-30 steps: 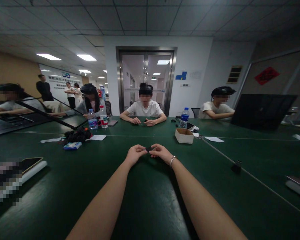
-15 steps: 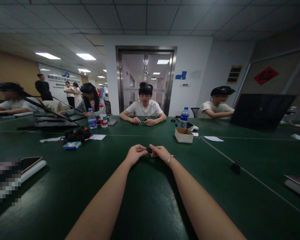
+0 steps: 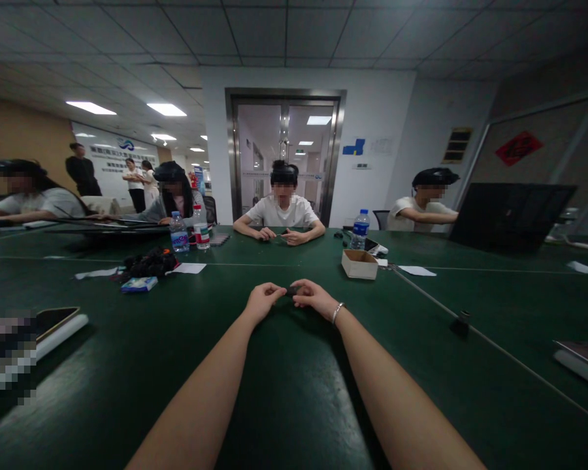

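Note:
A small dark object [image 3: 291, 291] is between my two hands, just above the green table [image 3: 284, 365]. My left hand [image 3: 264, 301] pinches its left end between thumb and fingertips. On the other side, my right hand [image 3: 314, 299], with a silver bracelet at the wrist, has thumb and fingers curled round the object's right end. The object is too small to make out in detail.
An open cardboard box [image 3: 359, 266] and a water bottle [image 3: 360, 230] stand ahead to the right. Two bottles, dark cables [image 3: 149, 262] and a blue packet [image 3: 139, 284] are ahead left. A black clip [image 3: 461, 322] lies right. People sit around the table.
The fingers of my right hand have lifted and loosened a little around the dark object. At the far left, the dark panel by a seated person has tilted down flatter.

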Available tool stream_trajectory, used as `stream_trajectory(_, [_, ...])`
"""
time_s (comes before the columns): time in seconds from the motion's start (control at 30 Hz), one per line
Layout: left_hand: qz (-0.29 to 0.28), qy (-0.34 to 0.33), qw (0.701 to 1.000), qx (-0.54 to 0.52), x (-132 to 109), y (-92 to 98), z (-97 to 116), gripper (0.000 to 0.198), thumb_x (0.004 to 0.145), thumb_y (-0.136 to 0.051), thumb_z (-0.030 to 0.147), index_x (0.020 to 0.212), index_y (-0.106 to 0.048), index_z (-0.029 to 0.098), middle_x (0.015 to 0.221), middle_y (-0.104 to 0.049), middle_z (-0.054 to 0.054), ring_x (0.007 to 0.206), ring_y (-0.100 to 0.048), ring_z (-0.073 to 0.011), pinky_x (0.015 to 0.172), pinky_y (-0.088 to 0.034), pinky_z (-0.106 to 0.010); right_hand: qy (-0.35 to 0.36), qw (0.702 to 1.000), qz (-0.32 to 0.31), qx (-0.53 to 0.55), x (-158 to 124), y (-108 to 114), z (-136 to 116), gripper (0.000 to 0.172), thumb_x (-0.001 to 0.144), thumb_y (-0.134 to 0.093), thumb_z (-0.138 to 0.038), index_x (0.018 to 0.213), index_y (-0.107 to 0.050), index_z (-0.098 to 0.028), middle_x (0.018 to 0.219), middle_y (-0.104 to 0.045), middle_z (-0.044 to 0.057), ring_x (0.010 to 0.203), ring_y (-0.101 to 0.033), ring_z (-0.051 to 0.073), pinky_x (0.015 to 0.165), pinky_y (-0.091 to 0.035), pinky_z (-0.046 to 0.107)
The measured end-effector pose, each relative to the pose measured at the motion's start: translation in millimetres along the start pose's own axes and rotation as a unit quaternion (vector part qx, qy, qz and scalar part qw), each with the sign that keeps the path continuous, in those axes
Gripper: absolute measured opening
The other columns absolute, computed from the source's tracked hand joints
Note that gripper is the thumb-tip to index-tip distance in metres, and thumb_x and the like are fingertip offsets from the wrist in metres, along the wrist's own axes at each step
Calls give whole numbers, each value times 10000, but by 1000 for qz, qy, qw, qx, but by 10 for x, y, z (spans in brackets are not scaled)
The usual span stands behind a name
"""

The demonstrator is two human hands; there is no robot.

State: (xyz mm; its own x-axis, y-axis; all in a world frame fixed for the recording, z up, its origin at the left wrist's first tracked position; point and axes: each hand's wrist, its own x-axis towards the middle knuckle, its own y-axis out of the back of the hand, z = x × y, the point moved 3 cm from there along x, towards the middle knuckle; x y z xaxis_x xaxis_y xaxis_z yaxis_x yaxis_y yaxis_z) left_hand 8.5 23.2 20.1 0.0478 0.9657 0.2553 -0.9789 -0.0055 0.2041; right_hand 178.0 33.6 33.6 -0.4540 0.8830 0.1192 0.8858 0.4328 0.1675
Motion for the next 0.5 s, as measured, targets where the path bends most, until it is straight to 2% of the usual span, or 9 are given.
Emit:
stream_trajectory(0.03, [2,2,1000,0,-5,2,12,350,637,-653,459,752,-643,128,579,-562,3,516,-474,-101,508,-361,-221,-2,1000,-4,-5,1,-7,-7,506,593,-748,-347,1016,-538,-165,628,-612,-32,571,-581,89,555,-427,199])
stream_trajectory(0.1, [3,1,1000,-2,-15,0,33,345,635,-655,456,748,-640,130,572,-551,8,513,-466,-99,504,-359,-217,-22,1000,3,-16,14,-16,-3,427,672,-681,-395,997,-544,-153,627,-622,-11,553,-580,89,532,-419,198])
stream_trajectory(0.2, [-1,-3,1000,-8,-23,-8,43,336,644,-647,453,753,-637,135,577,-549,9,524,-470,-101,511,-365,-217,-43,999,15,-26,39,-26,17,344,777,-539,-470,843,-566,-133,610,-622,18,507,-560,79,502,-408,195])
stream_trajectory(0.3, [-1,-1,1000,-3,-26,-8,44,327,643,-648,442,755,-637,135,589,-556,2,541,-481,-108,525,-376,-224,-28,999,8,-22,41,-24,23,302,730,-620,-412,841,-568,-136,664,-623,12,514,-559,66,503,-408,184])
stream_trajectory(0.4, [-2,6,1000,0,-33,-8,59,318,637,-654,432,753,-639,136,608,-572,-8,557,-497,-116,531,-382,-230,-15,999,25,-13,30,-1,19,475,616,-741,-311,1019,-530,-176,729,-618,-15,547,-579,71,524,-427,186])
stream_trajectory(0.43, [-2,7,1000,-2,-37,-9,67,315,636,-656,429,754,-640,137,619,-580,-13,566,-505,-118,535,-386,-231,-17,999,29,-17,30,1,19,487,621,-736,-319,1036,-524,-179,730,-620,-14,545,-579,73,523,-429,188])
stream_trajectory(0.5, [0,8,1000,-9,-43,-11,82,306,635,-659,417,759,-640,137,651,-596,-22,595,-523,-124,549,-396,-231,-26,999,16,-35,39,-15,21,374,695,-667,-381,973,-558,-156,700,-630,3,518,-564,69,507,-419,188])
